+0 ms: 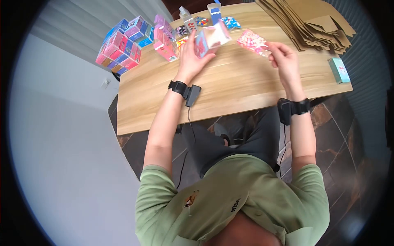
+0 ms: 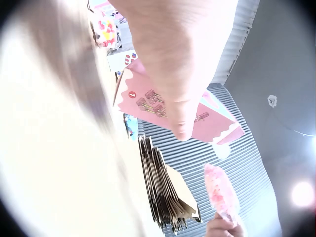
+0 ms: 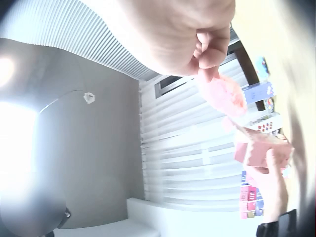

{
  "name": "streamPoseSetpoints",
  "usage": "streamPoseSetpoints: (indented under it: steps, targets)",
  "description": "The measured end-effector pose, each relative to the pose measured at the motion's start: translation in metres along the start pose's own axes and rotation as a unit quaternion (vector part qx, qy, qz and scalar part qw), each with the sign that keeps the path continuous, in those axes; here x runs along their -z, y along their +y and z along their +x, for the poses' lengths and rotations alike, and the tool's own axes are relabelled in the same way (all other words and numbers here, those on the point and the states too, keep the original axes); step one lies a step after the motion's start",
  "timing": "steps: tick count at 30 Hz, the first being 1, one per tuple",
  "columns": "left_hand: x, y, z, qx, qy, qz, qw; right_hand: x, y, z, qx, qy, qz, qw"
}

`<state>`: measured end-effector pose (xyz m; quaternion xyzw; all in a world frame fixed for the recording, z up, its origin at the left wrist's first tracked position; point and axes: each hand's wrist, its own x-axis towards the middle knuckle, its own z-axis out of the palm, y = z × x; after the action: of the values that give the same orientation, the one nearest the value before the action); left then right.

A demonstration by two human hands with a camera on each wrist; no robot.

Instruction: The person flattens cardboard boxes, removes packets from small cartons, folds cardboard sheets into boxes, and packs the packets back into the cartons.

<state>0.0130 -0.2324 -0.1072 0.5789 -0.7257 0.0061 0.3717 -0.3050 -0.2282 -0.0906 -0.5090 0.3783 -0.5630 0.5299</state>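
A long wooden worktop fills the middle of the head view, with the person seated at its near edge. A tall stack of flattened brown cardboard boxes lies at the far right corner. At the far left corner stands a block of assembled pink and blue cartons, and more small colourful boxes sit along the far edge. A single teal box lies near the right edge, well apart from the rest.

The left hand is raised above the worktop, its grip curled round a pink carton with a scalloped flap, which it holds tilted in the air. The right hand is just beside it to the right, its grip pinching one end of a small pink patterned packet between thumb and fingertips; the packet hangs clear of the worktop, near the carton but not touching it.
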Motion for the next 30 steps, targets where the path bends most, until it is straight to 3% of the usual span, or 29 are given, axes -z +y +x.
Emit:
streamPoseSetpoints:
  steps: [3,6,10,17,19,22,24,27,28,29,30]
  targets:
    - [-0.013,-0.017,0.018,0.087,-0.010,-0.197,0.976,-0.018,0.044,0.020,-0.053,0.032,-0.041,0.997]
    - [-0.024,-0.027,0.028,0.096,-0.003,-0.220,0.971,-0.042,0.090,0.037,-0.140,-0.002,-0.046,0.989]
    - [-0.018,-0.032,0.035,0.127,-0.057,-0.242,0.960,-0.080,0.102,0.054,-0.145,-0.037,-0.038,0.988]
    - [-0.026,-0.070,0.036,0.154,-0.065,-0.276,0.947,-0.132,0.126,0.098,-0.147,-0.048,-0.051,0.987]
    - [-0.030,-0.073,0.033,0.120,-0.028,-0.317,0.940,-0.138,0.129,0.103,-0.143,-0.057,-0.047,0.987]
    - [-0.032,-0.070,0.023,0.099,0.049,-0.326,0.939,-0.135,0.131,0.100,-0.102,-0.091,-0.037,0.990]
    - [-0.026,-0.053,0.008,0.093,0.095,-0.262,0.956,-0.115,0.131,0.095,-0.008,-0.090,-0.188,0.978]
    - [-0.011,-0.018,-0.048,0.084,0.111,-0.143,0.980,-0.057,0.083,0.062,0.089,-0.052,-0.387,0.916]
    - [-0.005,-0.003,-0.072,0.066,0.078,-0.109,0.989,-0.023,0.090,0.061,0.192,-0.013,-0.410,0.892]
    - [0.002,0.013,-0.089,0.045,0.047,-0.074,0.995,0.017,0.095,0.063,0.280,0.048,-0.474,0.834]
    - [0.008,0.026,-0.108,0.030,0.011,-0.041,0.999,0.046,0.056,0.052,0.261,0.060,-0.556,0.787]
